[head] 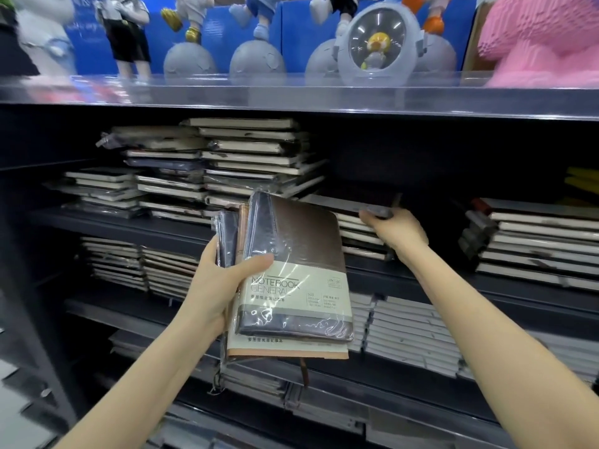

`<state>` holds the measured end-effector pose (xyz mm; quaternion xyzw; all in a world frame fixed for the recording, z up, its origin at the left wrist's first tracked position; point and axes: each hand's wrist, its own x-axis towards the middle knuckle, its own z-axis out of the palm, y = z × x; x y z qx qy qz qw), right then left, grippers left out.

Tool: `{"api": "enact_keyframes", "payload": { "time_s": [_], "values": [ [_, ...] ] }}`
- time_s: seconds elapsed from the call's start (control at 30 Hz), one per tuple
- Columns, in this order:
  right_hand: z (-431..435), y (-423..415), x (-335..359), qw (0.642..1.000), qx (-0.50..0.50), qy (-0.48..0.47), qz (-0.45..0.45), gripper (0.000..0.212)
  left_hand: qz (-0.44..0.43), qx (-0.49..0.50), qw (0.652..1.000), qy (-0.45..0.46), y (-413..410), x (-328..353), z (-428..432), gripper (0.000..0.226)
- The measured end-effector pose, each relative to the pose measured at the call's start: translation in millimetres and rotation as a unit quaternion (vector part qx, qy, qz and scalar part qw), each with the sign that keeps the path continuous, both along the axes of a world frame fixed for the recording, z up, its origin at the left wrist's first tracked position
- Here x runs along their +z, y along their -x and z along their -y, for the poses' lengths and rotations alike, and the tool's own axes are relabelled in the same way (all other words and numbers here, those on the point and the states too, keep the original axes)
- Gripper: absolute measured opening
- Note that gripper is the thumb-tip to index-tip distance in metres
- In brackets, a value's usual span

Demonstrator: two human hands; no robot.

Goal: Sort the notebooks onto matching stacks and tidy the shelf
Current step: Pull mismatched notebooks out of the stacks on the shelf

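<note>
Starting at the left, tall stacks of notebooks point(233, 163) are seen lying flat on the dark shelf point(123, 222), page edges outward; further stacks are laid on the shelves below. A bundle of wrapped notebooks point(285, 346) is held upright in front of the shelf by the left hand point(220, 286); the thumb is pressed across the front cover and the fingers are curled behind the bundle. The front item is a brown notebook point(301, 247), banded in cream and marked "NOTEBOOK GENERAL"; a tan one and a dark blue one are held behind it. Further right, the right hand point(397, 233) is extended to a low stack point(359, 234) on the same shelf; its fingers are curled round the edge of the dark top notebook point(350, 204), though the grip is blurred. A separate stack point(534, 244) is placed at the far right; figurines point(376, 43) are ranged on the shelf above.
</note>
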<state>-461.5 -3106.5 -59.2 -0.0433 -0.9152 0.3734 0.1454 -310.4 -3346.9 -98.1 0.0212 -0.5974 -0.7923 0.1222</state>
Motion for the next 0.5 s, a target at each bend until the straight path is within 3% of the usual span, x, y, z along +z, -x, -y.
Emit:
{"api": "enact_keyframes", "payload": {
  "time_s": [0.2, 0.33, 0.5],
  "values": [
    [-10.8, -3.0, -3.3, 0.988, -0.004, 0.147, -0.043, 0.033, -0.011, 0.009, 1.0, 0.002, 6.5, -7.8, 5.8, 0.121],
    [-35.1, -12.1, -6.9, 0.966, -0.031, 0.255, -0.032, 0.042, -0.03, 0.023, 0.999, 0.03, 9.6, -12.6, 9.3, 0.123],
    [-28.8, -19.3, 0.1, 0.942, 0.033, 0.332, 0.021, 0.041, -0.023, 0.019, 0.999, 0.031, 16.1, -16.7, 16.2, 0.117]
  ]
}}
